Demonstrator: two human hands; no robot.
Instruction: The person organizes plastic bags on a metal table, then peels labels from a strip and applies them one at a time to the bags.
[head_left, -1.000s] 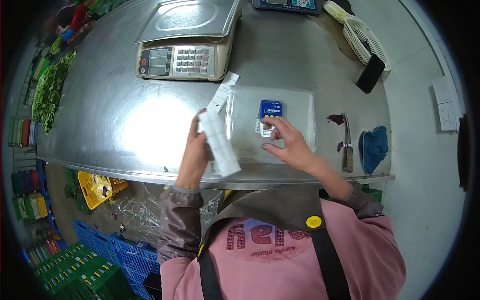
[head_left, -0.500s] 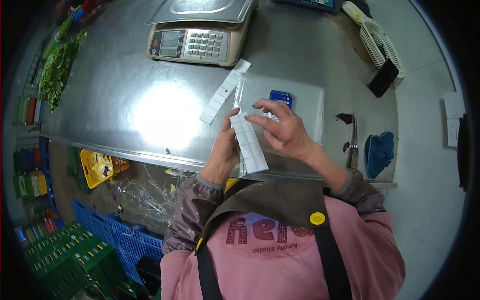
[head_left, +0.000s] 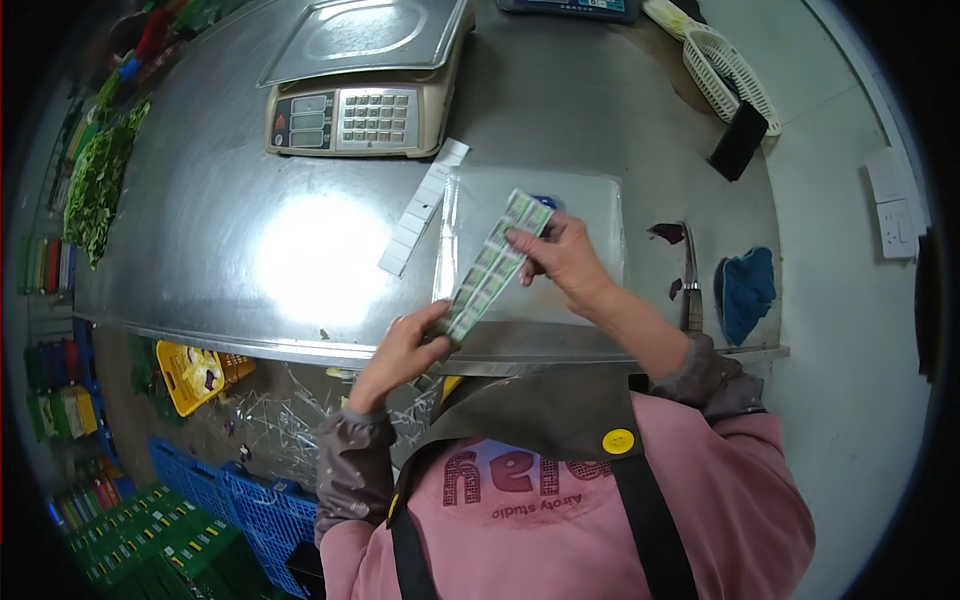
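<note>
A long strip of green and white labels point(head_left: 488, 272) slants between my two hands. My left hand point(head_left: 405, 350) pinches its lower end near the table's front edge. Around its upper part, the thumb and fingers of my right hand point(head_left: 565, 258) are closed, thumb on the printed face. Under the strip lies a clear plastic bag point(head_left: 590, 235), and a small blue object point(head_left: 546, 201) is partly hidden behind the strip's top. To the left of the bag, a white strip point(head_left: 422, 212) lies on the metal table point(head_left: 210, 210).
A weighing scale point(head_left: 360, 110) stands at the back. On the right are a white basket point(head_left: 728, 75), a black phone point(head_left: 738, 141), a knife point(head_left: 692, 290) and a blue cloth point(head_left: 747, 295). Leafy greens point(head_left: 100, 190) lie at the far left; a yellow crate point(head_left: 175, 375) sits below the table.
The strip has turned from its white side to its printed green side and now slants up to the right. My left hand moved down and left to its lower end; my right hand closed on its upper part.
</note>
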